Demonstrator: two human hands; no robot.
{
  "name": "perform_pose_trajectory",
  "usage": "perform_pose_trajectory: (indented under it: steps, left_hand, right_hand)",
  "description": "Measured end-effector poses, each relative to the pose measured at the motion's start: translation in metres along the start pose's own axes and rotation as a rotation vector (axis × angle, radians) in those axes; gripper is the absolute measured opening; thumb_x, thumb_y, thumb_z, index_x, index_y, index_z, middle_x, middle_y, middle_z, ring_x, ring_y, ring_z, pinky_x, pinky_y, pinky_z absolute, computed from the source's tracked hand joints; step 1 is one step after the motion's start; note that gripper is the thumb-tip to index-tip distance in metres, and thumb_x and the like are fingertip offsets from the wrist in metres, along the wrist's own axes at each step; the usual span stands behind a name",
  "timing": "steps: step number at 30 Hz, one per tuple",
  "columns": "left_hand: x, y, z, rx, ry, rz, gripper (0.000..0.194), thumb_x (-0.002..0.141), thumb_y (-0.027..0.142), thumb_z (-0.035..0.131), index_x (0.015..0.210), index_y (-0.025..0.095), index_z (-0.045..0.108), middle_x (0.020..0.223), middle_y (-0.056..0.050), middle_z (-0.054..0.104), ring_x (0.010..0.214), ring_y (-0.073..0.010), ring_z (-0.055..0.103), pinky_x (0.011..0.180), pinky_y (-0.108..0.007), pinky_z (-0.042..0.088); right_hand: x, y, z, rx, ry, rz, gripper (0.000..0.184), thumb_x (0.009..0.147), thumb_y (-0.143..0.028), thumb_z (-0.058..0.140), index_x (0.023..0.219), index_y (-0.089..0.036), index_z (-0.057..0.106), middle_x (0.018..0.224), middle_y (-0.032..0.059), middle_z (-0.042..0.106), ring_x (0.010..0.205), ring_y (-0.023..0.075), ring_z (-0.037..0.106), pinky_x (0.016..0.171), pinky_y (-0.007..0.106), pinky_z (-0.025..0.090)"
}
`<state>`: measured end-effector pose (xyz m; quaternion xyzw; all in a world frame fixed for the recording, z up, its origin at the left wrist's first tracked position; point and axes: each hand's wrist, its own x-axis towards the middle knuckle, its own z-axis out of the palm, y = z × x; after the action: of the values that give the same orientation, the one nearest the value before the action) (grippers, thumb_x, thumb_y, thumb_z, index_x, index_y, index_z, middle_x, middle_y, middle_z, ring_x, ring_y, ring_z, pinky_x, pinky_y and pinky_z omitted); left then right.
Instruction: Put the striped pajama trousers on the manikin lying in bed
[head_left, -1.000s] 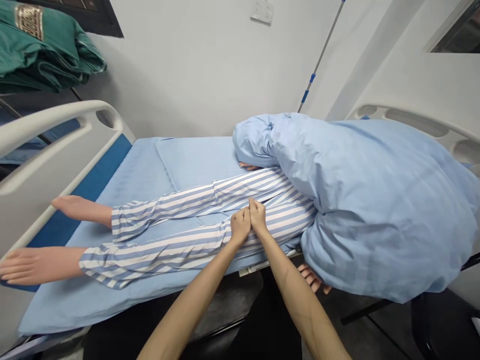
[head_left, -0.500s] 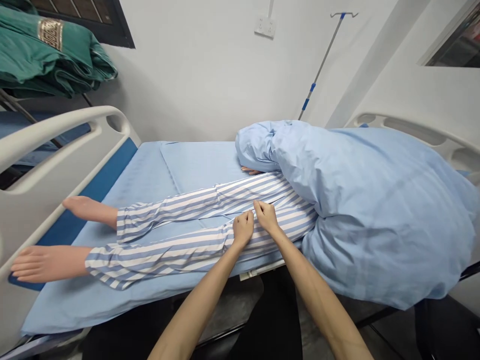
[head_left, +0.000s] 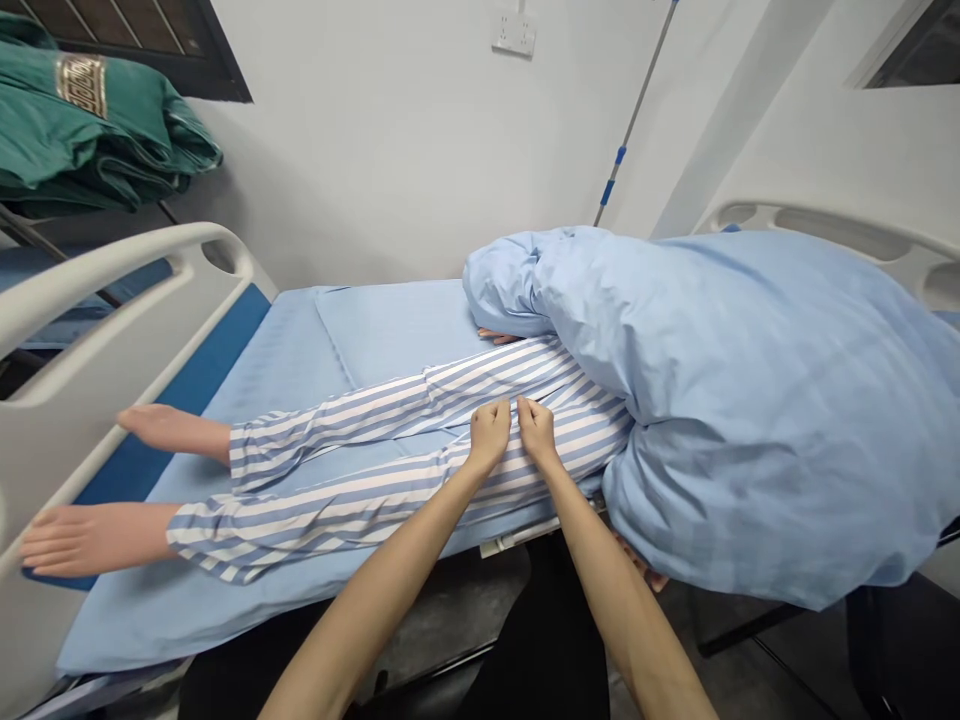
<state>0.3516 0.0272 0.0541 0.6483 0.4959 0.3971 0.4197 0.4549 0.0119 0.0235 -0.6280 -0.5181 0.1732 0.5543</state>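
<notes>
A mannequin in blue-and-white striped trousers (head_left: pixel 360 470) lies on a hospital bed, its bare feet (head_left: pixel 90 535) toward the left footboard. A light blue quilt (head_left: pixel 735 400) covers its upper body. My left hand (head_left: pixel 489 435) and my right hand (head_left: pixel 537 430) rest side by side on the near thigh, both with fingers curled into the striped cloth. The knuckles nearly touch. A mannequin hand (head_left: pixel 499 336) peeks out under the quilt's far edge.
A white footboard rail (head_left: pixel 112 290) stands at the left, a white headboard (head_left: pixel 840 230) at the right. A light blue sheet (head_left: pixel 382 325) covers the mattress. Folded green cloth (head_left: pixel 82 120) lies on a shelf upper left. A drip pole (head_left: pixel 626 130) leans by the wall.
My two hands parted slightly half a second ago and have come close together again on the thigh. The view shifted a little.
</notes>
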Motion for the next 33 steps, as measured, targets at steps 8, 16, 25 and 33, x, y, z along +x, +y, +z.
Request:
perform_pose_trajectory:
  steps: [8,16,25,33]
  left_hand:
    - [-0.006,-0.02,0.03,0.353,-0.006,-0.006,0.035,0.095,0.024,0.043,0.066,0.018,0.062,0.074,-0.007,0.069,0.072,-0.0181,0.059,0.068,-0.028,0.035]
    - [-0.011,-0.014,0.025,0.479,-0.04,0.025,0.035,0.099,0.022,0.041,0.077,0.018,0.069,0.086,-0.011,0.073,0.08,-0.0198,0.063,0.07,-0.029,0.032]
    - [-0.013,-0.016,0.025,0.388,-0.051,0.013,0.041,0.099,0.025,0.039,0.063,0.019,0.058,0.074,-0.006,0.069,0.071,-0.016,0.056,0.066,-0.029,0.028]
    - [-0.011,-0.015,0.024,0.37,-0.083,0.013,0.042,0.097,0.024,0.038,0.056,0.02,0.046,0.06,-0.002,0.055,0.063,-0.0139,0.048,0.064,-0.029,0.027]
  right_hand:
    - [0.002,0.003,-0.001,0.067,0.031,0.064,0.054,0.087,-0.067,0.039,0.056,-0.024,0.031,0.051,-0.0041,0.033,0.056,0.0118,0.031,0.054,0.028,0.027]
    - [0.014,-0.008,-0.009,-0.067,-0.061,0.011,0.051,0.088,-0.06,0.039,0.053,-0.024,0.028,0.049,-0.0049,0.03,0.054,0.0112,0.029,0.054,0.028,0.024]
    - [0.02,-0.002,-0.033,-0.213,-0.16,-0.095,0.048,0.092,-0.05,0.037,0.053,-0.023,0.029,0.049,-0.0035,0.033,0.053,0.0119,0.032,0.056,0.029,0.023]
    - [0.014,0.012,-0.031,-0.175,-0.104,-0.066,0.048,0.094,-0.051,0.035,0.054,-0.023,0.029,0.05,-0.0034,0.034,0.053,0.012,0.033,0.057,0.03,0.022]
